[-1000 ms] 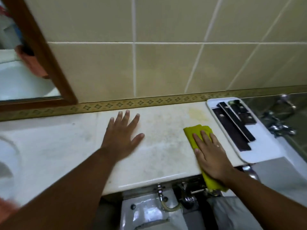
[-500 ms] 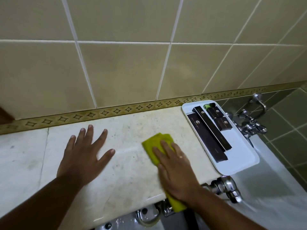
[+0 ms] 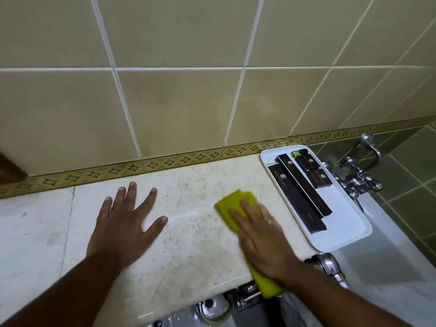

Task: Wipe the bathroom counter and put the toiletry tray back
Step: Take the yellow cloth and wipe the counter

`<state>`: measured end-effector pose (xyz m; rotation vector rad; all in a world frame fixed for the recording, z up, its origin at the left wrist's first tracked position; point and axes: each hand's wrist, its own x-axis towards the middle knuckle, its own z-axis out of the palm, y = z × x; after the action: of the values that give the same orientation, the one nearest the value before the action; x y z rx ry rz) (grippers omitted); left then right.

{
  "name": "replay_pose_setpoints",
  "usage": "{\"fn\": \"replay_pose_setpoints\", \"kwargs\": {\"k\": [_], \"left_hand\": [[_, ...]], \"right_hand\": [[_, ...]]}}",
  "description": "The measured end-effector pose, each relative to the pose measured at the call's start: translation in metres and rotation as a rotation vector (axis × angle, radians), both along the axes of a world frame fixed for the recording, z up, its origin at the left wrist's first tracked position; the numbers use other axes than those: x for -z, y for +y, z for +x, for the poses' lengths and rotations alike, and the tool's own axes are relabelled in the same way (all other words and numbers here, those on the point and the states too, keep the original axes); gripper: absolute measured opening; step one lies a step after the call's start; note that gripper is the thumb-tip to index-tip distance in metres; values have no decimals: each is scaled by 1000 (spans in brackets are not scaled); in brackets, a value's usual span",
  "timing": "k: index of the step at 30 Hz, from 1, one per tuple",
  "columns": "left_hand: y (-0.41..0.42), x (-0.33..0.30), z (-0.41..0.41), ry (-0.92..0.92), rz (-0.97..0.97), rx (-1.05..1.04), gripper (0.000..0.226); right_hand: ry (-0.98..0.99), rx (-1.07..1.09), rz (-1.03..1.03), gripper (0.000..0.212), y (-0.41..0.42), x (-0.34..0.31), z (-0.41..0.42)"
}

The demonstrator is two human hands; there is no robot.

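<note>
The cream marble counter [image 3: 188, 185] runs along the tiled wall and looks speckled and smeared. My right hand [image 3: 262, 237] presses flat on a yellow-green cloth [image 3: 227, 206], whose tail hangs over the counter's front edge. My left hand [image 3: 125, 223] rests flat on the counter with fingers spread, holding nothing. A white toiletry tray [image 3: 349, 220] sits at the counter's right end, overhanging it, with several dark brown boxes [image 3: 297, 197] and a small green item inside.
Chrome taps [image 3: 361, 182] stick out of the green-tiled wall to the right of the tray, above a white tub [image 3: 389, 267]. Chrome pipework [image 3: 245, 296] shows below the counter's front edge. A patterned border strip [image 3: 141, 166] lines the back wall.
My view has swung right, away from the mirror and basin. My right hand has slid the cloth leftward, away from the tray, while my left hand stays flat on the counter.
</note>
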<state>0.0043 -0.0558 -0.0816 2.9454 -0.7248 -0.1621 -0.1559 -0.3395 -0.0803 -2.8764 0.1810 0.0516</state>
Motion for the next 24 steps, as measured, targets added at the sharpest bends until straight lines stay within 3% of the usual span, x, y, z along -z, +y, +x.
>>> {"fn": "replay_pose_setpoints", "kwargs": {"k": [2, 4, 7, 10, 14, 19, 21, 24], "left_hand": [[-1, 3, 0, -5, 0, 5, 84], [-1, 8, 1, -9, -2, 0, 80], [0, 12, 2, -29, 13, -8, 80], [2, 10, 1, -35, 31, 5, 86], [0, 11, 2, -8, -4, 5, 89], [0, 9, 2, -4, -4, 3, 90], [1, 9, 4, 3, -6, -7, 93], [1, 7, 2, 34, -7, 37, 105]], "right_hand": [[60, 239, -30, 56, -22, -10, 40], [87, 284, -98, 58, -13, -20, 93], [19, -106, -106, 61, 51, -13, 124], [-57, -331, -27, 57, 85, -5, 68], [-72, -199, -55, 55, 29, 2, 4], [52, 193, -114, 58, 6, -10, 99], [69, 76, -174, 61, 41, -13, 134], [67, -345, -102, 61, 97, -9, 107]]}}
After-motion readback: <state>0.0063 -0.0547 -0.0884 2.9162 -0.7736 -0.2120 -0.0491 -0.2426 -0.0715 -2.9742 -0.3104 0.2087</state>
